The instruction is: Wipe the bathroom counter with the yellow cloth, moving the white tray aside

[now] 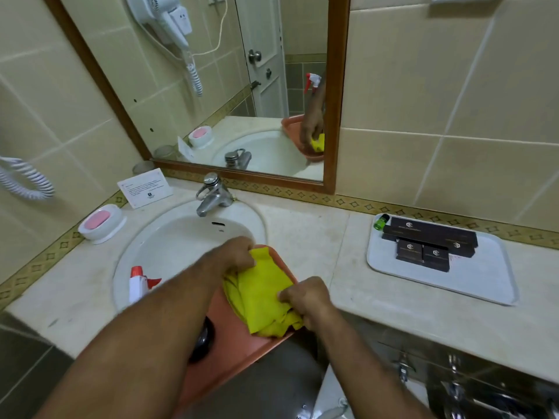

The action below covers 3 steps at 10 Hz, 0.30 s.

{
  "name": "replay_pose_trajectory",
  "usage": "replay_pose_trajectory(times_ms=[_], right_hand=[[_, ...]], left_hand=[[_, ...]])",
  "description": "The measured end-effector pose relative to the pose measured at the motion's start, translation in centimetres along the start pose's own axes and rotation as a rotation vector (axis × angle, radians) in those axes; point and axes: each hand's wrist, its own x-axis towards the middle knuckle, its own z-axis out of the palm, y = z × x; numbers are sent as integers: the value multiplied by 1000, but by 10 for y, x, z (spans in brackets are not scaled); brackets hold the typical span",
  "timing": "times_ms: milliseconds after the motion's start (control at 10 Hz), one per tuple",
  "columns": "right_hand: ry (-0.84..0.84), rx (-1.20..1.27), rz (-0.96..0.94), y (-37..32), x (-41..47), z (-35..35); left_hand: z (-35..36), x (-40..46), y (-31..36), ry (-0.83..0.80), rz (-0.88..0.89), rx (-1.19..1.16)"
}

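Note:
The yellow cloth (261,294) lies crumpled in an orange-red basin (230,337) that rests over the front rim of the sink. My left hand (237,254) pinches the cloth's far top corner. My right hand (307,299) grips its right edge. The white tray (481,276) sits on the beige counter (305,234) at the right, apart from both hands. It carries several dark brown boxes (429,241) and a small green-capped bottle (381,221).
A spray bottle with a red trigger (139,282) stands at the sink's left, partly hidden by my left forearm. A chrome tap (213,195), a white dish with pink soap (101,223) and a paper card (145,187) are behind the sink (181,237). A mirror hangs above.

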Motion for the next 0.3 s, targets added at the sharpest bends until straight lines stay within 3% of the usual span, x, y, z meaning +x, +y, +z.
replay_pose_trajectory(times_ms=[200,300], right_hand=[[168,-574,-344,9,-11,2],[218,-787,-488,-8,-23,-28]], left_hand=[[29,-20,3,322,-5,326],[13,-28,28,469,155,464]])
